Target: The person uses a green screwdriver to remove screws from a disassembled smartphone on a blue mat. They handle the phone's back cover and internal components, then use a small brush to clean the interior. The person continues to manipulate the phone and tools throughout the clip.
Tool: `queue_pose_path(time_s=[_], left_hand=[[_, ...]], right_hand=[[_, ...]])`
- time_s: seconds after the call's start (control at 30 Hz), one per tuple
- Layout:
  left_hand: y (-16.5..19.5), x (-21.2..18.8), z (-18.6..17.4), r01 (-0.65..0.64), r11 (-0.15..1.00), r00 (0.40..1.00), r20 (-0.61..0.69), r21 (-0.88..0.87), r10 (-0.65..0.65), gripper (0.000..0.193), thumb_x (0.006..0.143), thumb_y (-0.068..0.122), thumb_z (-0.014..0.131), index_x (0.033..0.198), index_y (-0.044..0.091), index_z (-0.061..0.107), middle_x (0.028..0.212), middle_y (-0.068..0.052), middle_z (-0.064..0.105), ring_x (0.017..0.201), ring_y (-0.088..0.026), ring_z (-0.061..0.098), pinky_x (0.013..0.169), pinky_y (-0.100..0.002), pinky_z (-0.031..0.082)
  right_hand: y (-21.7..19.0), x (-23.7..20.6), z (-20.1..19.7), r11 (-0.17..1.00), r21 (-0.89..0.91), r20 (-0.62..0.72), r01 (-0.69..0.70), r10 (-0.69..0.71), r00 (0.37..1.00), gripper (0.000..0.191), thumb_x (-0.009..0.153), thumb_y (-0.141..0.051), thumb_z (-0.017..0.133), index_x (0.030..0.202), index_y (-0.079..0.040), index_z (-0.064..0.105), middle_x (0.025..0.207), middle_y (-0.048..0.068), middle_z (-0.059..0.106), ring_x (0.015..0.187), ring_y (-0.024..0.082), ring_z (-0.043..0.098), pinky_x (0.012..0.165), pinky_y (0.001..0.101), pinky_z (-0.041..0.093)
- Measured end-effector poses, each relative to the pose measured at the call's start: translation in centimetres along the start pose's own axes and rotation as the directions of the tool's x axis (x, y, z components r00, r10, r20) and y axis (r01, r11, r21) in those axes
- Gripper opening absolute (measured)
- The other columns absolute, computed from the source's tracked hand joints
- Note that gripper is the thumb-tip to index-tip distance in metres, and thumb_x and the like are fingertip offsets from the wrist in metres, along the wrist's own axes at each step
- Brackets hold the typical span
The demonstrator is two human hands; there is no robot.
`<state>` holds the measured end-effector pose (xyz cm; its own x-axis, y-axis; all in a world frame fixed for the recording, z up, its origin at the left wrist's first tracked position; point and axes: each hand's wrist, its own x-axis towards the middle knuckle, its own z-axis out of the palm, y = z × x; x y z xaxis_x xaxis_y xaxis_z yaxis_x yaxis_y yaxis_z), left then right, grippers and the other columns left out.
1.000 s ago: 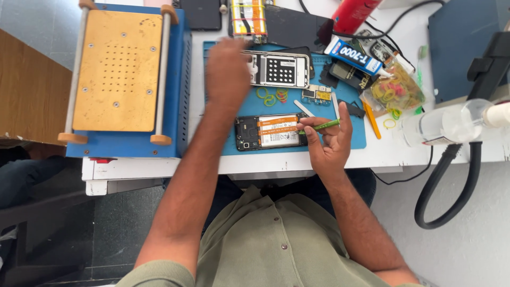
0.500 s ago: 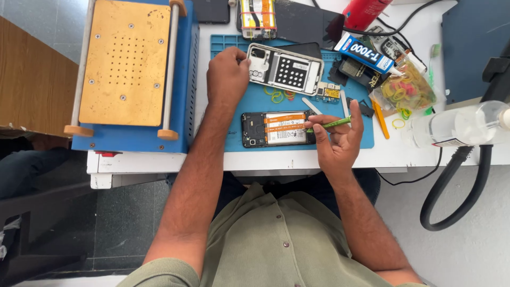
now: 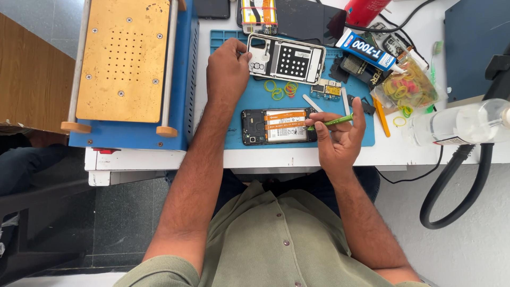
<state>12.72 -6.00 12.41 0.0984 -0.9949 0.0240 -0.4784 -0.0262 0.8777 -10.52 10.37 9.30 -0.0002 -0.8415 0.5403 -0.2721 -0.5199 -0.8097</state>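
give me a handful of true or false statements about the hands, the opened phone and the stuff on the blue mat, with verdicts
1. The right hand holds a green tool over the opened phone. True.
2. The left hand rests flat on the opened phone. False: it is at the white back cover, farther up the blue mat.
3. The opened phone lies on the yellow plate of the machine. False: it lies on the blue mat, to the right of the yellow plate.
4. Loose rubber bands lie between the back cover and the opened phone. True.
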Motion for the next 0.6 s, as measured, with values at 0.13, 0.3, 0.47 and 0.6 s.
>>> queue_pose_path(time_s=[0.13,0.3,0.47,0.6], left_hand=[[-0.24,0.17,0.19,-0.035,0.999,0.999,-0.018,-0.008,0.035,0.012,0.096,0.018,0.068,0.103,0.008,0.070,0.088,-0.006,0.078,0.077,-0.017,0.075,0.070,-0.036,0.059],[-0.64,0.29,0.44,-0.034,0.999,0.999,-0.014,0.017,0.034,0.013,0.096,0.019,0.068,0.104,0.008,0.070,0.090,-0.007,0.077,0.078,-0.018,0.076,0.069,-0.036,0.060],[-0.83,0.27,0.41,-0.021,0.996,1.000,-0.009,0.090,0.022,0.015,0.096,0.020,0.069,0.106,0.009,0.070,0.088,-0.006,0.076,0.078,-0.019,0.075,0.069,-0.038,0.060],[-0.71,-0.21,0.31,-0.174,0.966,0.968,-0.146,0.192,0.203,0.029,0.091,0.020,0.076,0.114,0.006,0.070,0.100,-0.010,0.071,0.083,-0.026,0.073,0.069,-0.041,0.058]], right_hand=[[0.08,-0.05,-0.13,1.000,-0.002,0.002,0.000,0.000,1.000,0.075,0.115,0.001,0.057,0.169,-0.017,0.008,0.119,0.023,0.071,0.109,0.027,0.075,0.099,0.0373,0.064],[0.24,-0.06,-0.16,1.000,0.010,0.005,-0.004,0.004,1.000,0.075,0.115,0.001,0.056,0.168,-0.017,0.008,0.119,0.023,0.071,0.109,0.027,0.075,0.099,0.0371,0.064],[0.34,-0.17,-0.16,1.000,0.002,0.008,-0.004,0.004,1.000,0.075,0.115,0.001,0.056,0.168,-0.017,0.008,0.119,0.023,0.071,0.110,0.027,0.075,0.099,0.0371,0.064],[0.44,-0.24,-0.21,1.000,0.012,0.010,-0.001,0.001,1.000,0.075,0.115,0.001,0.056,0.169,-0.017,0.008,0.120,0.023,0.071,0.110,0.027,0.075,0.099,0.0373,0.064]])
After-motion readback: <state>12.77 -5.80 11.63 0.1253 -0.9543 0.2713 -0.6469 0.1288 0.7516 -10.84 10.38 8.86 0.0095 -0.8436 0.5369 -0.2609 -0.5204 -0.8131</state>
